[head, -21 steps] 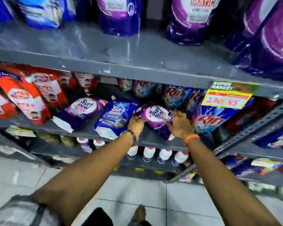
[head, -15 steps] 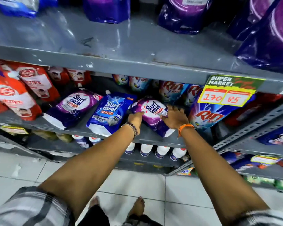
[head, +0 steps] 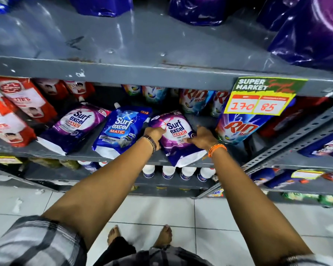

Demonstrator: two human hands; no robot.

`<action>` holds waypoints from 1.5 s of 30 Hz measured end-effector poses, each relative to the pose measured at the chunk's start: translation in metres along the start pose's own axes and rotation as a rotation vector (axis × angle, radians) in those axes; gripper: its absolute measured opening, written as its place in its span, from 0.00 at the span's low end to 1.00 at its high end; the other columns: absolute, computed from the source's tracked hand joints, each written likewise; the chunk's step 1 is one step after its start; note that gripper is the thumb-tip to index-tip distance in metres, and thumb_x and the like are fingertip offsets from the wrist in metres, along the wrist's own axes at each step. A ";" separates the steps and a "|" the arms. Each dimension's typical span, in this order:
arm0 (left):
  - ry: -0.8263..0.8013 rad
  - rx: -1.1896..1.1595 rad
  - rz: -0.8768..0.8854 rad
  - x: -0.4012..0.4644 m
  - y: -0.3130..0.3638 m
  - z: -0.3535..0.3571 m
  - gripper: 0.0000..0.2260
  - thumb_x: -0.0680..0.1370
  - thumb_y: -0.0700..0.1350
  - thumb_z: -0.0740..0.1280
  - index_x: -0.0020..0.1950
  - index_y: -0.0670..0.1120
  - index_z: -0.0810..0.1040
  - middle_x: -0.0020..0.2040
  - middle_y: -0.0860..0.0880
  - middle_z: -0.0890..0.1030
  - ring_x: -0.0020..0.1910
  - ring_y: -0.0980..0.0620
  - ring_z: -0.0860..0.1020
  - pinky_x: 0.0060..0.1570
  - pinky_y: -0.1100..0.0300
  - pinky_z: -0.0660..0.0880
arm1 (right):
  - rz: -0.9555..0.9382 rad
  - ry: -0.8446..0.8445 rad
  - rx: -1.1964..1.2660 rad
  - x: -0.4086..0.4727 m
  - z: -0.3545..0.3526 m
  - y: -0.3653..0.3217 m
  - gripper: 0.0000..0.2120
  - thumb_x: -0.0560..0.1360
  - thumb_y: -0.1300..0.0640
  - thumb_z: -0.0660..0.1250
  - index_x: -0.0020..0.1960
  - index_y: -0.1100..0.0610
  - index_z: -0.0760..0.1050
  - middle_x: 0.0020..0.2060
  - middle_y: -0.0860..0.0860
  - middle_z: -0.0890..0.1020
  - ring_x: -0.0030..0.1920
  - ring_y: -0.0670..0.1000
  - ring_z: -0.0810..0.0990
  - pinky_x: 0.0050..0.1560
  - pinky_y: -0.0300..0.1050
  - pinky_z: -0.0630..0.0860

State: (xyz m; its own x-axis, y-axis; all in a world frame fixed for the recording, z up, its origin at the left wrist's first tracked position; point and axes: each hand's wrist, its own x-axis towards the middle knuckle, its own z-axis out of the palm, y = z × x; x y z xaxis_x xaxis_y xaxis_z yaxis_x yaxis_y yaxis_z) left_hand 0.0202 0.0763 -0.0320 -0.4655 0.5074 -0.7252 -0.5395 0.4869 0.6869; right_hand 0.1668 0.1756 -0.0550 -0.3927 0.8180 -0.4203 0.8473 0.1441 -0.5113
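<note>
A purple Surf excel Matic pouch [head: 176, 131] lies slanted at the front edge of the grey middle shelf [head: 85, 154], its white bottom hanging past the lip. My left hand [head: 154, 133] grips its left edge. My right hand [head: 201, 137] grips its right edge, fingers curled over the front. A blue Surf excel pouch [head: 121, 129] lies just left of it, and another purple Surf excel pouch [head: 75, 127] further left.
A Rin pouch [head: 238, 129] stands at the right under a yellow price tag [head: 260, 100] reading 170 and 85. Red refill pouches [head: 13, 112] fill the left. White bottles [head: 168, 171] line the lower shelf. Purple bags [head: 313, 29] sit on the top shelf.
Both hands have kept hold of the purple pouch and turned it more face-up toward the shelf front. The view has tilted down, showing more floor and my feet.
</note>
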 end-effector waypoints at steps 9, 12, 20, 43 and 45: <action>-0.002 0.095 0.089 0.001 -0.025 -0.015 0.18 0.73 0.31 0.72 0.61 0.39 0.76 0.60 0.39 0.82 0.59 0.39 0.81 0.54 0.45 0.79 | 0.058 -0.010 0.170 -0.032 0.018 0.017 0.31 0.57 0.54 0.84 0.57 0.60 0.78 0.54 0.49 0.83 0.54 0.55 0.82 0.58 0.48 0.79; -0.053 0.047 0.155 0.000 -0.023 -0.021 0.13 0.72 0.29 0.71 0.51 0.43 0.76 0.57 0.39 0.84 0.53 0.41 0.84 0.47 0.49 0.82 | 0.034 0.032 0.289 -0.037 0.021 0.018 0.27 0.54 0.58 0.85 0.50 0.58 0.79 0.51 0.51 0.86 0.51 0.53 0.84 0.57 0.48 0.80; -0.132 0.003 0.488 -0.013 0.018 -0.013 0.30 0.69 0.26 0.73 0.68 0.41 0.71 0.60 0.42 0.82 0.56 0.45 0.82 0.54 0.50 0.80 | -0.129 0.397 0.656 -0.048 0.011 0.001 0.40 0.54 0.64 0.85 0.59 0.60 0.67 0.52 0.53 0.80 0.53 0.52 0.81 0.50 0.44 0.81; -0.240 0.377 0.744 0.001 0.027 -0.020 0.25 0.70 0.29 0.75 0.65 0.36 0.75 0.64 0.39 0.80 0.59 0.49 0.78 0.65 0.57 0.75 | -0.117 0.687 0.992 -0.046 0.043 0.014 0.45 0.59 0.70 0.82 0.70 0.60 0.63 0.60 0.51 0.76 0.58 0.46 0.78 0.53 0.30 0.78; -0.158 0.502 0.807 0.003 0.024 -0.057 0.22 0.70 0.34 0.76 0.63 0.41 0.78 0.63 0.42 0.82 0.61 0.50 0.78 0.66 0.58 0.73 | -0.047 0.711 1.168 -0.054 0.051 0.014 0.33 0.66 0.69 0.77 0.66 0.55 0.67 0.55 0.46 0.77 0.53 0.44 0.77 0.48 0.29 0.77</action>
State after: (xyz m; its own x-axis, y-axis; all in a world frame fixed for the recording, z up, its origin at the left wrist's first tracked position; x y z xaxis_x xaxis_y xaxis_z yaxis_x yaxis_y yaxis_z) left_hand -0.0341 0.0484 -0.0205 -0.4456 0.8945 -0.0362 0.2816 0.1784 0.9428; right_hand 0.1812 0.1046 -0.0777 0.1546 0.9834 -0.0946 -0.0935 -0.0808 -0.9923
